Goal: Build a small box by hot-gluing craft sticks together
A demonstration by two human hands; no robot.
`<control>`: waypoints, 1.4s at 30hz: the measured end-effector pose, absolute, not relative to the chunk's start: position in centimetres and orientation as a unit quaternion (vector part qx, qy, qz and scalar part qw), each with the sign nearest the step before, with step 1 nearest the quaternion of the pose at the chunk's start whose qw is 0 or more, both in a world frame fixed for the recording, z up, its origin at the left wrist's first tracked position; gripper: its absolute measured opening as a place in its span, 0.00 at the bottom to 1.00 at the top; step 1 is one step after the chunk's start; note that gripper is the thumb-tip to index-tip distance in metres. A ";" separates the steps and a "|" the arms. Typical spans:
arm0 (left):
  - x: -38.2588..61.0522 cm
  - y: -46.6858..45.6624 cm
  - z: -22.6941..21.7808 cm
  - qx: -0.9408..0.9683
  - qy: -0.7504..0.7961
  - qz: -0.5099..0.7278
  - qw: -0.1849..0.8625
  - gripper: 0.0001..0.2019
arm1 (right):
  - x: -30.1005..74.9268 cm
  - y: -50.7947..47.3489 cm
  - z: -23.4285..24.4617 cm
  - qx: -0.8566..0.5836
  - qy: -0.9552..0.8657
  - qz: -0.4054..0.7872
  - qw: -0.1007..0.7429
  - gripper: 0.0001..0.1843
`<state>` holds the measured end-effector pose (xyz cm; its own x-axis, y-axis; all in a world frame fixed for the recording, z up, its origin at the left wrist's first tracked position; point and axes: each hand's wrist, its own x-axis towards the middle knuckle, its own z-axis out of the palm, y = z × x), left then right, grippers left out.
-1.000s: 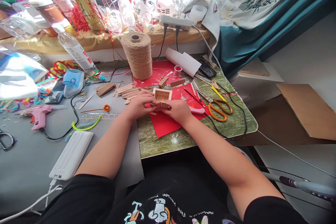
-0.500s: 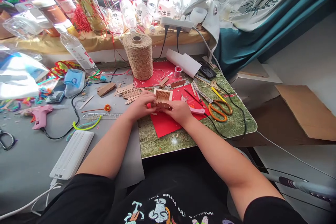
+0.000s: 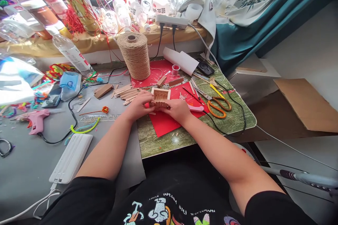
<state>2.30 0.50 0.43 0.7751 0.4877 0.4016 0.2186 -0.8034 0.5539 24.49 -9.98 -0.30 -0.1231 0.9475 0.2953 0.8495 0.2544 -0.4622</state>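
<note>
A small box made of wooden craft sticks sits over a red sheet, its inside facing up and away from me. My left hand closes on the box's near left corner, fingers bent. On the near right side, my right hand grips the same box, thumb along its near wall. The fingers beneath the near wall are partly hidden. Just left and beyond lie several loose craft sticks. Close to my right hand is the pink handle of a tool.
A big twine spool stands behind the box. Orange-handled scissors and pencils lie to the right. On the left are a pink glue gun, a white power bank and a leaning bottle. Black cables cross the table.
The view has shifted slightly, so the scene sits a little further left. Both hands keep their hold on the box, with hardly any movement of the fingers.
</note>
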 end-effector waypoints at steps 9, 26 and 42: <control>2.3 1.1 -0.1 0.904 0.198 0.276 0.258 0.04 | 24.4 -10.0 -0.9 -0.628 -0.741 0.054 0.232 0.25; 0.9 -3.3 1.7 0.927 0.184 0.326 -0.011 0.18 | 27.0 -13.1 2.7 -0.541 -0.790 -0.053 0.283 0.22; 3.3 -0.5 1.4 0.913 0.213 0.289 0.196 0.10 | 23.4 -9.4 2.5 -0.673 -0.714 0.111 0.157 0.21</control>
